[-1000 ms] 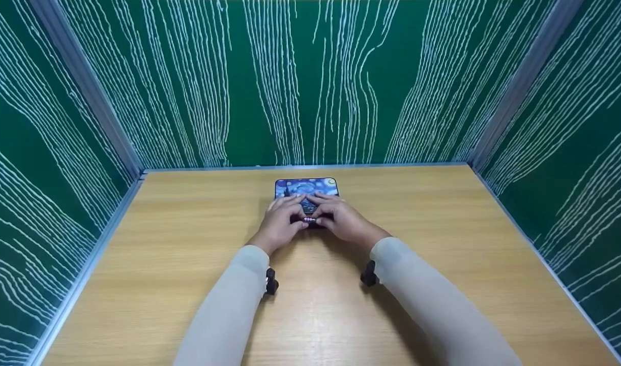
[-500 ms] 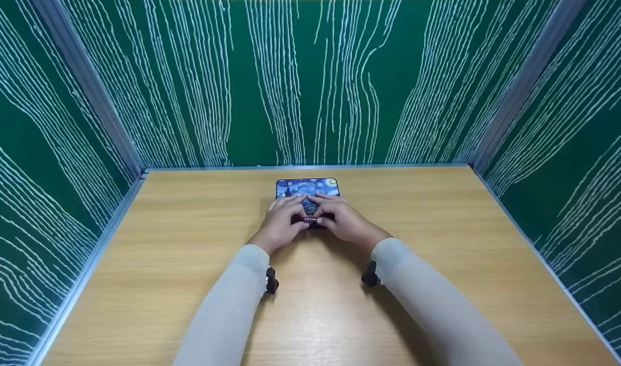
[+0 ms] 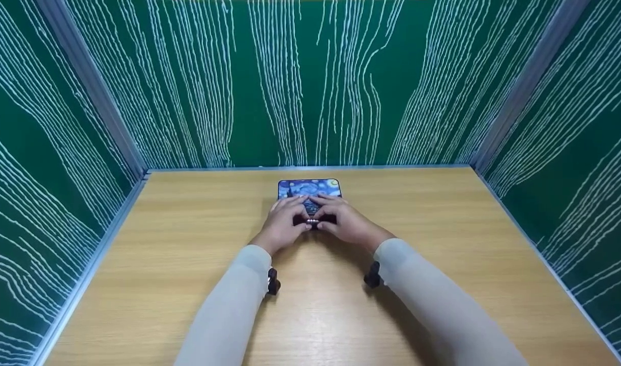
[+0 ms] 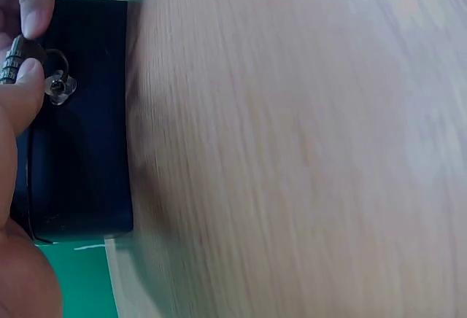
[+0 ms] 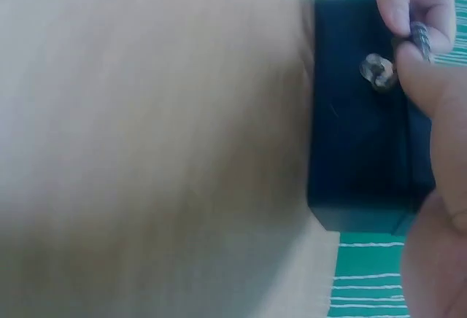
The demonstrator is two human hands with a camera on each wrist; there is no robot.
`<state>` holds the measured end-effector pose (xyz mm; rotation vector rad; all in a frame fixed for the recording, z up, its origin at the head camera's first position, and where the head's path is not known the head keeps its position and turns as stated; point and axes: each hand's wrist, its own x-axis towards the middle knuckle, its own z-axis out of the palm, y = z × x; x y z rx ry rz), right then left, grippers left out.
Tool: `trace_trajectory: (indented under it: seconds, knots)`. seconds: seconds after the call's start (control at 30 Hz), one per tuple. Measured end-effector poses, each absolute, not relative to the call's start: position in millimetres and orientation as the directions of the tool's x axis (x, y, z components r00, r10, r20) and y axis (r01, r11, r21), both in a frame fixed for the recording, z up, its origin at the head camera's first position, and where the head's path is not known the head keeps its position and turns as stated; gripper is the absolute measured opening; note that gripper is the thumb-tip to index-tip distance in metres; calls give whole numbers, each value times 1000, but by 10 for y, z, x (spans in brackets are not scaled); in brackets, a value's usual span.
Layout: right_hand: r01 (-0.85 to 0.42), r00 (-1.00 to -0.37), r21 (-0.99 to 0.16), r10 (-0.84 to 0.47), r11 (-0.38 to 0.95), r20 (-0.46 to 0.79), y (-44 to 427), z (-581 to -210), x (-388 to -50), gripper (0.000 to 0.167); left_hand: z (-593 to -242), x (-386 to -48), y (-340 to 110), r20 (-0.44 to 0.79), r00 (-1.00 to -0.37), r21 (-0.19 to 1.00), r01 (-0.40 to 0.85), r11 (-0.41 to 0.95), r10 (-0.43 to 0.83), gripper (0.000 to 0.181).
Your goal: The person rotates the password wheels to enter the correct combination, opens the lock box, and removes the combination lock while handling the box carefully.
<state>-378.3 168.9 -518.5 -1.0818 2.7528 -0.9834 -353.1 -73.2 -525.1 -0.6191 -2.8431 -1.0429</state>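
A box [image 3: 310, 188] with a blue swirling painted lid and dark sides sits near the table's back edge. On its front a small combination padlock [image 3: 312, 221] hangs by its shackle from a metal clasp [image 4: 60, 87]. My left hand [image 3: 284, 222] pinches one end of the padlock between thumb and finger, its other fingers lying on the lid. From the other side, my right hand [image 3: 348, 221] pinches the opposite end, fingers likewise over the lid. Number dials [image 4: 12, 61] show in the left wrist view; the digits are too small to read. The hands hide part of the lid.
The wooden table [image 3: 315, 305] stretches out in front of the box and to both sides. Green panels with white wavy lines [image 3: 249, 86] stand behind and at the sides, joined by grey metal posts [image 3: 94, 84].
Both hands stay at the padlock with very little movement. The padlock's dials look paler and slightly turned. The head view has shifted a little.
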Motion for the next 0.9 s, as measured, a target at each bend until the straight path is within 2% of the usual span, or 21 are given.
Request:
trace_trajectory:
  seconds: [0.23, 0.4, 0.63, 0.9]
  knots:
    - [-655, -744, -496, -604, 570, 286, 1655, -5213, -3742, 16, -5228, -3517, -735, 196, -918, 602, 389, 697, 344, 10]
    - [-700, -710, -426, -624, 573, 326, 1661, -5166, -3716, 18, -5244, -3531, -743, 209, -919, 610, 390, 690, 334, 8]
    - [-722, -691, -347, -646, 598, 324, 1666, -5095, -3667, 19, -5209, -3492, -755, 211, -933, 650, 358, 670, 293, 3]
    - [-718, -696, -291, -654, 633, 296, 1689, -4894, -3527, 17, -5087, -3380, -737, 304, -907, 576, 419, 702, 291, 14]
